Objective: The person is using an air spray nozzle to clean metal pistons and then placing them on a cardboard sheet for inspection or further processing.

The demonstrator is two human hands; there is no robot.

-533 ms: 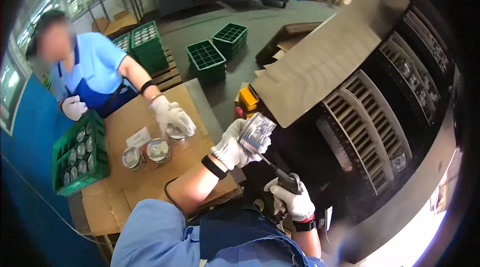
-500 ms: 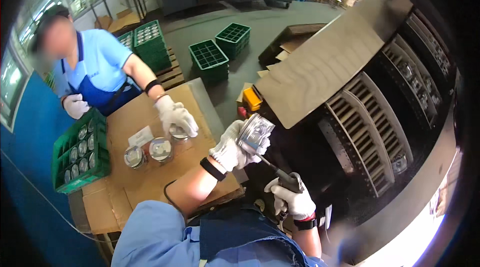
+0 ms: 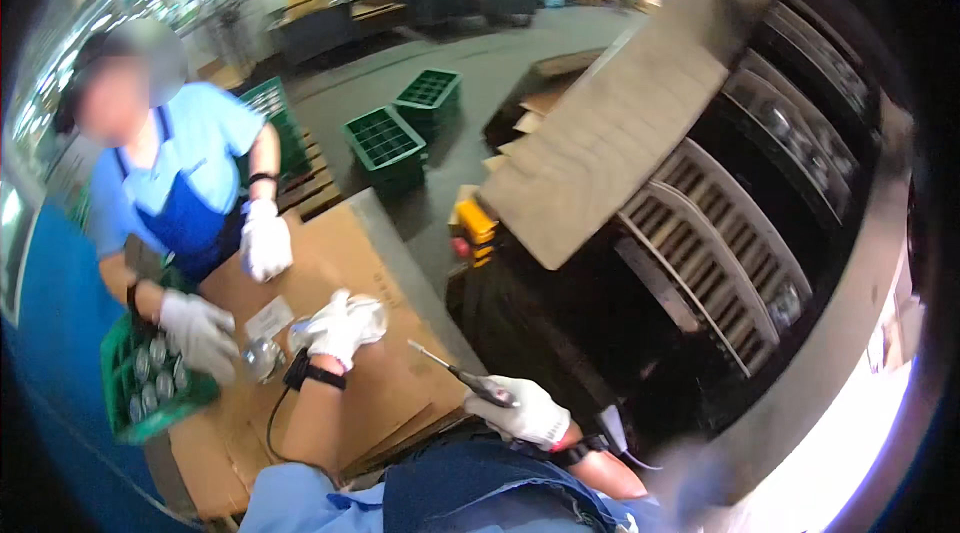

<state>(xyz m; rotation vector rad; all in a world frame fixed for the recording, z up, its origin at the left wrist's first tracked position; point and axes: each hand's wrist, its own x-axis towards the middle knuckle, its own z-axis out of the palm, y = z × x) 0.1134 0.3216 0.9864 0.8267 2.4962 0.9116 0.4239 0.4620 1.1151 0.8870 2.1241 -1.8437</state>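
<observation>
My left hand (image 3: 338,329), in a white glove, is low over the cardboard-topped table (image 3: 330,423). Its fingers are around a shiny metal piston (image 3: 372,319), partly hidden and blurred. Beside that hand, a second piston (image 3: 299,335) shows at its left edge, and another piston (image 3: 262,360) stands farther left. My right hand (image 3: 528,415), gloved too, is closed round the dark handle of an air blow gun (image 3: 484,388). The gun's thin metal nozzle points up and left, past the table's right edge, touching nothing.
Across the table a co-worker in blue has one gloved hand (image 3: 200,333) near the leftmost piston. A green crate (image 3: 125,388) of pistons stands at the left, beside a white label (image 3: 268,317). Dark slatted machine racks (image 3: 690,253) and a brown panel (image 3: 600,153) fill the right.
My left hand has lowered leftward from near the blow gun to the table with the piston. The right hand's gun has separated from it. The co-worker's hands have shifted; the view has moved.
</observation>
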